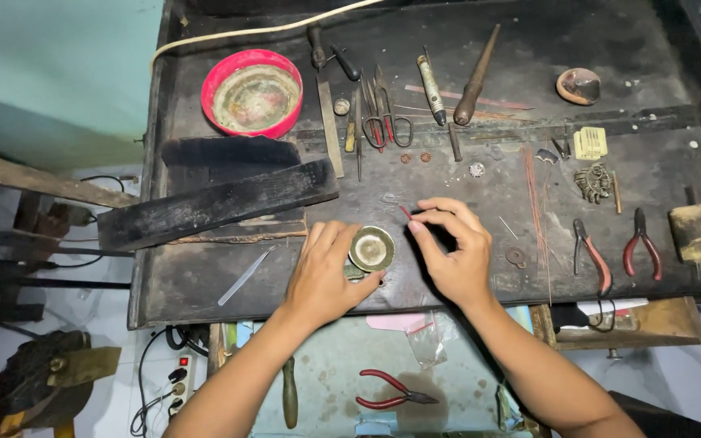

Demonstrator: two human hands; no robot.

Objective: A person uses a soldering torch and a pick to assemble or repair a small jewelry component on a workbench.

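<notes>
Two hands meet at the near edge of your dark table (204, 276). Your left hand (322, 280) curls closed around a small round brass dish (372, 248), steadying it from its left side, mouth up. Your right hand (452, 247) pinches a thin red stick (406, 213) between thumb and forefinger, just right of the dish and slightly beyond it. The stick's long axis slants away toward the upper left, with its far tip nearest the dish's rim.

Tools scattered over a dark surface (204, 284)
A red bowl (251, 92) sits far left; two red-handled pliers (617, 251) lie right, tweezers (245, 276) near left.
</notes>
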